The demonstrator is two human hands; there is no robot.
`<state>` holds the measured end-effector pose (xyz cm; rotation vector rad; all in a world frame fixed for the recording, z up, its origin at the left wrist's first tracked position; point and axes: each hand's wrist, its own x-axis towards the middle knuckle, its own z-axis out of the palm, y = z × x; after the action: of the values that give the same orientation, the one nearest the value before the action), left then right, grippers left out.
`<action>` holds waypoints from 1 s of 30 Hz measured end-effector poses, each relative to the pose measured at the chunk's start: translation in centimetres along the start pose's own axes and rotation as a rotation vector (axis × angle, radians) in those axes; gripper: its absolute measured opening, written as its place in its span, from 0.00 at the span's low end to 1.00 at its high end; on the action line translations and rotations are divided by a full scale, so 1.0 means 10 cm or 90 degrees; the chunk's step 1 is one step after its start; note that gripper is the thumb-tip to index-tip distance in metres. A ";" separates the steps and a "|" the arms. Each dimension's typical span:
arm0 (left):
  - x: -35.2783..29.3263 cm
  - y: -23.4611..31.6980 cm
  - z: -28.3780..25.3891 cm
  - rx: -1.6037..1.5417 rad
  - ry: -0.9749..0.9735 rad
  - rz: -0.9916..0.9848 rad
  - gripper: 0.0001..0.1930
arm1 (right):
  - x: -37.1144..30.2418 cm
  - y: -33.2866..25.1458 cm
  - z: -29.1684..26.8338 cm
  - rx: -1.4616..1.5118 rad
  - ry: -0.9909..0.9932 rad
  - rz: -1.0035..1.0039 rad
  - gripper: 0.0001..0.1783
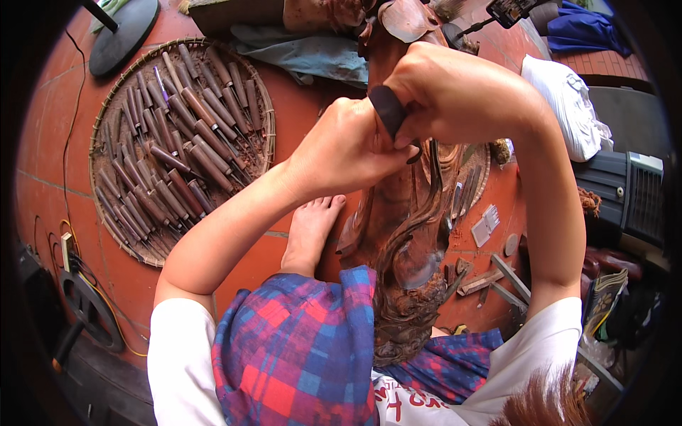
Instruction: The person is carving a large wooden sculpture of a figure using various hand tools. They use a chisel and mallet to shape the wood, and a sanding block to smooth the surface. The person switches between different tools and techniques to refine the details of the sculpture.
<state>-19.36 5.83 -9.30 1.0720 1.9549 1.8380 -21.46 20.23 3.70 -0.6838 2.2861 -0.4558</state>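
Head: left fingers and right fingers grasp dark strip (long axis down-right).

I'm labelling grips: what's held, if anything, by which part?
A dark strip, seemingly by its lower part, between the left hand and right hand; exact grip hidden.

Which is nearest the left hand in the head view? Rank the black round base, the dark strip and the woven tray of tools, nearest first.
From the left hand:
1. Dark strip: right up against it, on its right side.
2. Woven tray: to its left, lower down.
3. Black round base: farthest, toward the upper left.
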 end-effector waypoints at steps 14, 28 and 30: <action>-0.09 0.12 0.07 0.009 -0.036 -0.013 0.11 | -0.09 0.08 0.06 0.025 -0.031 -0.047 0.07; -0.10 0.17 0.01 0.014 -0.058 -0.020 0.11 | -0.10 0.03 0.07 0.007 -0.014 -0.077 0.09; -0.12 0.19 -0.01 0.048 -0.109 -0.021 0.13 | -0.12 0.07 0.13 0.025 -0.032 -0.087 0.09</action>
<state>-17.92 4.84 -7.87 1.1711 1.9428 1.6107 -20.01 21.32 3.12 -0.8263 2.1859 -0.5399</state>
